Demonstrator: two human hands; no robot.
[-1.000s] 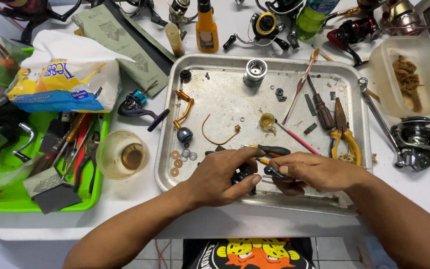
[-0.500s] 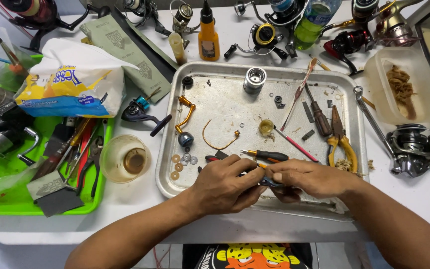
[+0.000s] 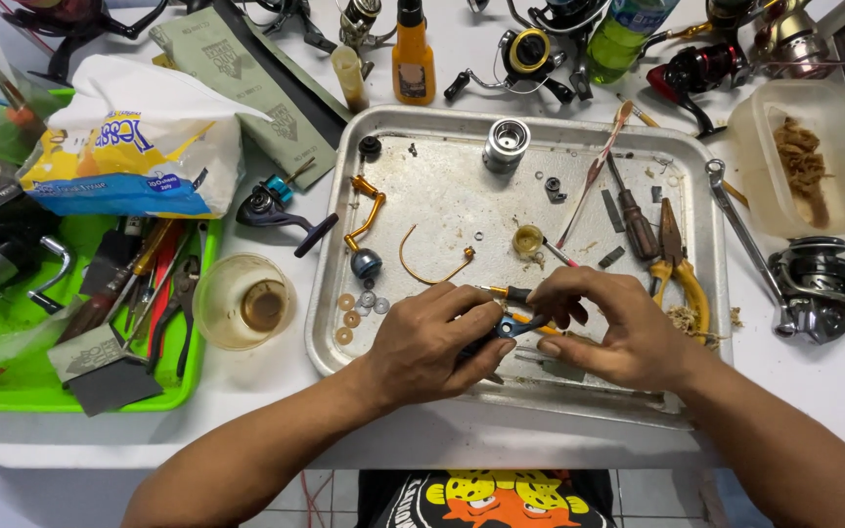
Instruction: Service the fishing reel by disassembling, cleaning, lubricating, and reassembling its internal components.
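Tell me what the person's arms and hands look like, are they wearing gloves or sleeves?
No gloves and no sleeves show. Both forearms are bare from the bottom edge of the picture up to the wrists. The left hand and the right hand are bare too, with no watch, bracelet or ring that I can see. Only a bit of a black shirt with a yellow and orange cartoon print shows below.
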